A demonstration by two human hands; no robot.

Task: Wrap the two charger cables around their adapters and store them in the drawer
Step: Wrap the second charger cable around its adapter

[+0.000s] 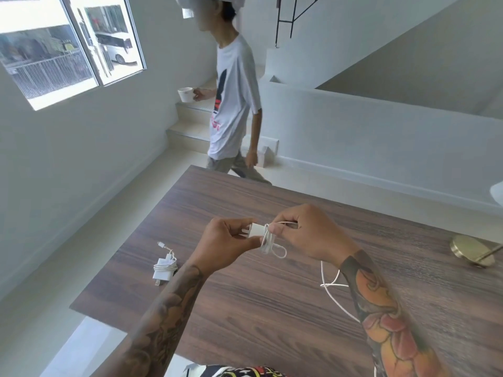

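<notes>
Your left hand (227, 240) pinches the white adapter (255, 230) by its plug end, holding it above the surface (245, 308) with its long axis running left to right between your hands. Your right hand (302, 235) pinches the cable (330, 288) right at the adapter's other end, where a few turns already loop around the body. From there the loose cable drops behind your right wrist and trails down toward you along the right forearm, so the slack lies on the right side and that hand is the one to feed it. The next turns probably need to cross the adapter's long axis while your left hand keeps it steady. The other charger (164, 265) lies already wrapped on the surface, to the left of your left forearm. No drawer is in view.
</notes>
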